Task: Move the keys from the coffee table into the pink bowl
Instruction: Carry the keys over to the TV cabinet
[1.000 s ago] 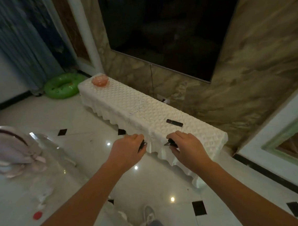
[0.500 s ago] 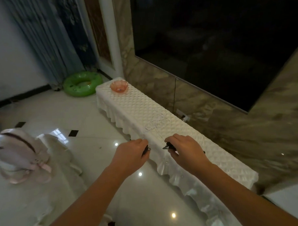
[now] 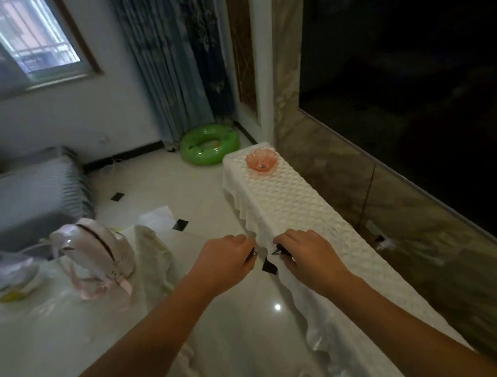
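My left hand is closed around a dark key, of which only a tip shows past the fingers. My right hand is closed on another dark key, its point sticking out to the left. Both hands hover side by side over the near edge of the long white-covered cabinet. The pink bowl stands at the cabinet's far end, well beyond both hands, with a small dark object inside it.
A green swim ring lies on the floor beyond the cabinet. The coffee table at left carries a pink bag and plastic wrappers. A large dark screen fills the wall at right. Glossy tiled floor lies between table and cabinet.
The view has swung left and toward the far end of the cabinet, so the pink bowl looks nearer and more central. Both hands keep their closed grip, side by side.
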